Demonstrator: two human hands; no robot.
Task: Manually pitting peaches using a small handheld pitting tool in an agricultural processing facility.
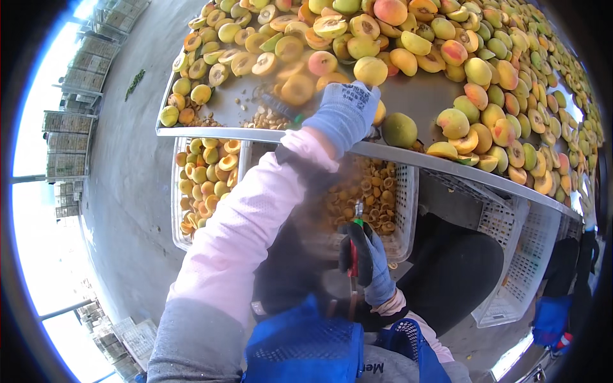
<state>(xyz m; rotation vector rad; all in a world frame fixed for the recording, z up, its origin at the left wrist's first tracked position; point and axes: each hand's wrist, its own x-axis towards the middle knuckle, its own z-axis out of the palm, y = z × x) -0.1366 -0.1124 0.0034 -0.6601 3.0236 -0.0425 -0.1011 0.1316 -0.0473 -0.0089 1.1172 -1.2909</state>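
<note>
My left hand [348,112], in a pale blue-grey knit glove, reaches over the metal table's near rim [217,133]. It is right next to a yellow apricot [370,71], but its fingers are hidden, so a grip cannot be made out. Lower down, my right hand [377,268] wears a blue and black glove. Its fingers are wrapped round red-and-green-handled pliers [359,214], metal tip pointing up over a white crate [408,210] of small apricot pieces. Many whole and halved apricots [472,121] cover the table. Loose pits [268,120] lie left of my left hand.
Another white crate [181,236] below the table holds apricot halves. White perforated crates [517,274] stand by my right knee. At the far right a co-worker's gloved hand [586,201] reaches to the table. Stacked crates [67,134] line the concrete floor [128,191] at left.
</note>
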